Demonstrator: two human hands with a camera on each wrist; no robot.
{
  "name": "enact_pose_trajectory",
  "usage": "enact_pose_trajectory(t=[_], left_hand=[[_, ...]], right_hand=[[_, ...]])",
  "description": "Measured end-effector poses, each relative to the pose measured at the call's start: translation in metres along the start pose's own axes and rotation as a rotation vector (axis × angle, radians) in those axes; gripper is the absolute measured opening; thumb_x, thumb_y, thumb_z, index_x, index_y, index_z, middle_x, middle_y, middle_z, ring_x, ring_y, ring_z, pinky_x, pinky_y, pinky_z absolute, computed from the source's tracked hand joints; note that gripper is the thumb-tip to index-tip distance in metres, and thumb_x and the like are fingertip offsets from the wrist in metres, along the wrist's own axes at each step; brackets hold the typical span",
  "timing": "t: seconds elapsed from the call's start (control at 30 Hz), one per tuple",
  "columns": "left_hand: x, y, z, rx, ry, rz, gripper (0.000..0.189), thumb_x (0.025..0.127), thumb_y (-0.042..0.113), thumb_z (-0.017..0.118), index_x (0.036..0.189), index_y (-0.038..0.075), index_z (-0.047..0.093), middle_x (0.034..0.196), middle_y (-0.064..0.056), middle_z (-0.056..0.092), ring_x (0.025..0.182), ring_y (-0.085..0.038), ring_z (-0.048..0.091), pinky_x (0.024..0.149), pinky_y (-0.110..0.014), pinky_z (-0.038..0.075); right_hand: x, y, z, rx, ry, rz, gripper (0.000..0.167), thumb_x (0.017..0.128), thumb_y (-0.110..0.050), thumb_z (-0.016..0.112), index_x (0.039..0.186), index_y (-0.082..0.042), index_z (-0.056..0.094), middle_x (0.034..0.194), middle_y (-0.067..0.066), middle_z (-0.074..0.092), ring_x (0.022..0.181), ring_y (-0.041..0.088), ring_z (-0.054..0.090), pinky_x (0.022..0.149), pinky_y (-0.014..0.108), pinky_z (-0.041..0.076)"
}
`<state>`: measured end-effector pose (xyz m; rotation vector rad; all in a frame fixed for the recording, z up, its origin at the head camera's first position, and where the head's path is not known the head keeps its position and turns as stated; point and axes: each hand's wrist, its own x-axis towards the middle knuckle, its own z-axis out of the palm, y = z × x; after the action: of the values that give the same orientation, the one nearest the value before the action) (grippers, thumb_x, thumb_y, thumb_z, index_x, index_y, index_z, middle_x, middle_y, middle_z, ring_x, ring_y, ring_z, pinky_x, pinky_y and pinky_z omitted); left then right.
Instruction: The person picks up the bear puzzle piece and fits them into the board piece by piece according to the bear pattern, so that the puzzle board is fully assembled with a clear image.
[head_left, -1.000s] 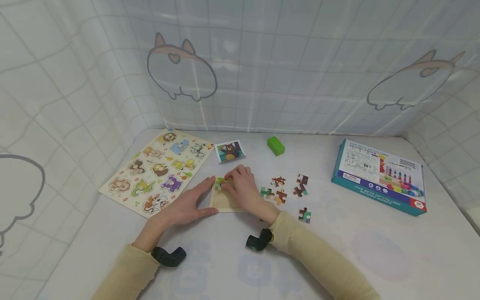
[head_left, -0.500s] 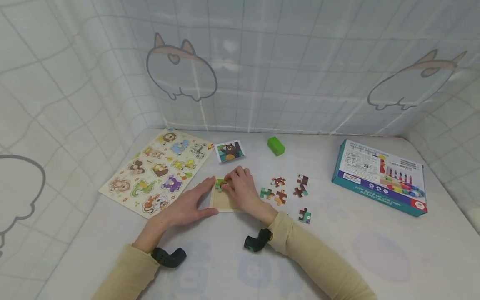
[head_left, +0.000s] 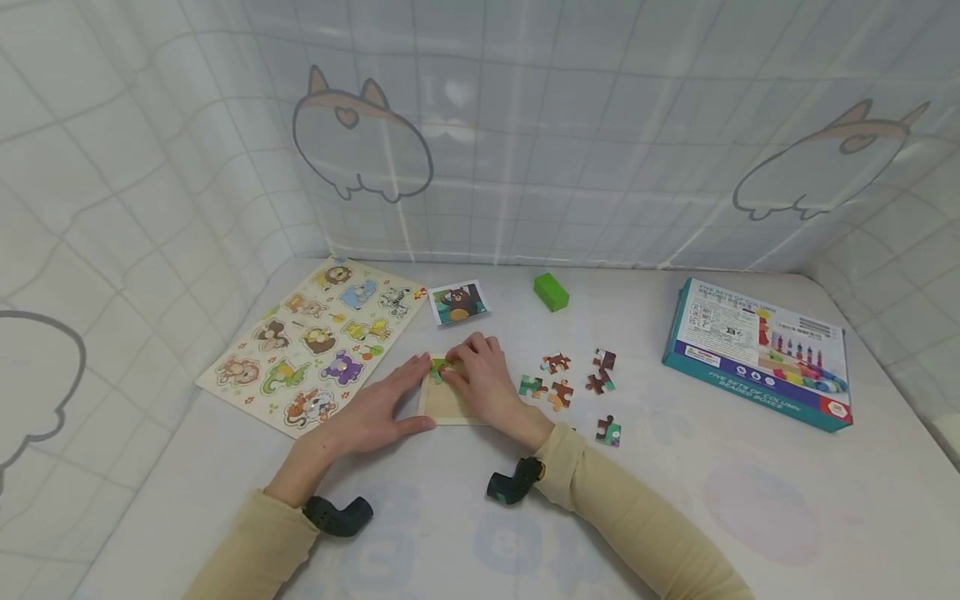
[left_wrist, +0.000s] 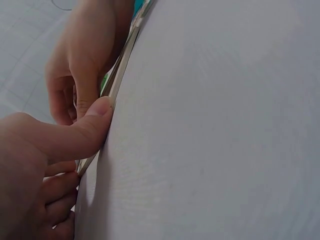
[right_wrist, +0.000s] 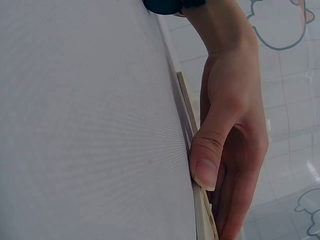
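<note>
A shallow wooden puzzle tray lies flat in front of me in the head view. My left hand grips its left side, with the thumb at the near corner and the fingers along the far part. That thumb presses the tray edge in the left wrist view, and the right wrist view shows the same left hand. With thumb and fingertips, my right hand pinches a green and brown jigsaw piece at the tray's far left corner. The fingers partly cover the piece.
Several loose jigsaw pieces lie right of the tray. Behind it are a bear picture card and a green block. An animal puzzle board lies left, and a boxed bead set at the right.
The jigsaw piece has shifted and turned slightly at the tray's corner under my right fingers. My right wrist has moved a little to the left; my left hand stays in place.
</note>
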<state>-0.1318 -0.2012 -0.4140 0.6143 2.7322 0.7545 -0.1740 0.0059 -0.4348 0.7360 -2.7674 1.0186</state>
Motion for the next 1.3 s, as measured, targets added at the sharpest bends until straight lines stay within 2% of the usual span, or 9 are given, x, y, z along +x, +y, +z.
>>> enact_pose_trajectory(t=[0.33,0.57,0.9,1.3], left_hand=[[-0.0002,0.0008,0.0012,0.052,-0.007,0.018,0.085,0.091,0.047,0.069,0.157,0.010,0.030,0.167,-0.004,0.019,0.154,-0.029,0.018,0.122,-0.051,0.025],[-0.0017,0.0015,0.0009,0.049,-0.001,0.036,0.081,0.092,0.044,0.069,0.156,0.009,0.033,0.167,-0.006,0.019,0.153,-0.031,0.018,0.121,-0.052,0.026],[-0.0025,0.0034,0.0004,0.069,-0.037,0.091,0.076,0.096,0.041,0.065,0.158,0.011,0.030,0.167,-0.004,0.020,0.154,-0.030,0.018,0.122,-0.051,0.027],[-0.0029,0.0036,0.0013,0.069,-0.050,0.076,0.076,0.098,0.038,0.063,0.159,0.014,0.027,0.168,-0.004,0.018,0.152,-0.035,0.022,0.120,-0.055,0.028]], right_hand=[[-0.0007,0.0012,0.0007,0.005,0.020,0.005,0.023,0.094,-0.024,0.072,0.110,-0.007,0.070,0.107,0.007,0.056,0.099,0.023,0.043,0.088,0.037,0.040],[-0.0016,0.0026,0.0012,0.032,0.024,-0.010,0.018,0.095,-0.021,0.070,0.109,-0.010,0.072,0.105,0.006,0.056,0.098,0.023,0.043,0.087,0.038,0.040],[-0.0016,0.0022,0.0013,0.009,0.037,0.006,0.028,0.094,-0.023,0.071,0.116,-0.005,0.069,0.109,0.008,0.058,0.100,0.025,0.045,0.089,0.039,0.042],[-0.0002,0.0027,0.0030,-0.033,0.038,0.001,0.030,0.094,-0.026,0.071,0.117,-0.007,0.070,0.108,0.007,0.057,0.100,0.023,0.045,0.088,0.036,0.042]])
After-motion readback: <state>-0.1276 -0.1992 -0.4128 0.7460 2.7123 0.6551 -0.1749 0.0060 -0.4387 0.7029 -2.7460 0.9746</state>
